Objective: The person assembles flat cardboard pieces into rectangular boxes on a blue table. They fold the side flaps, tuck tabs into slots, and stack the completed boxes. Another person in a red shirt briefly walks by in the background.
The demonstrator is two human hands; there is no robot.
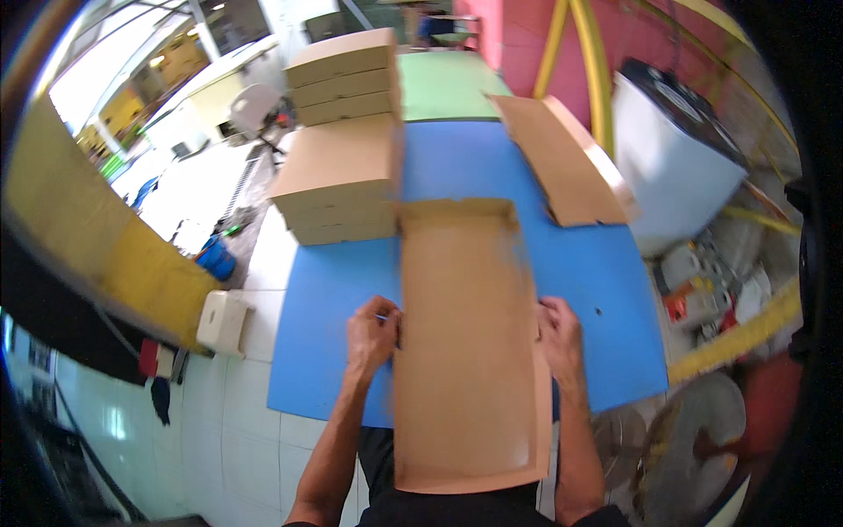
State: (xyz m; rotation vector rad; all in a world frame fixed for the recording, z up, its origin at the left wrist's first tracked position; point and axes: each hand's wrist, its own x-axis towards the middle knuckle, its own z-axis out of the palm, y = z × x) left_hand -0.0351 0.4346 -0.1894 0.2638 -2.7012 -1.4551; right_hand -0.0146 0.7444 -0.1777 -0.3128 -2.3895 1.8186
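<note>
My left hand (pixel 371 332) and right hand (pixel 559 335) have their fingers closed on the side flaps of the flat cardboard (pixel 465 342), which lies on the blue bench (pixel 325 299) before me, stacked boxes (pixel 342 189) beyond.

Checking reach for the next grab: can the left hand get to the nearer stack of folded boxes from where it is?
Probably yes. The left hand grips the left edge of the flat cardboard piece; the nearer stack of folded boxes sits ahead and slightly left on the blue table, with only bare tabletop between them.
</note>
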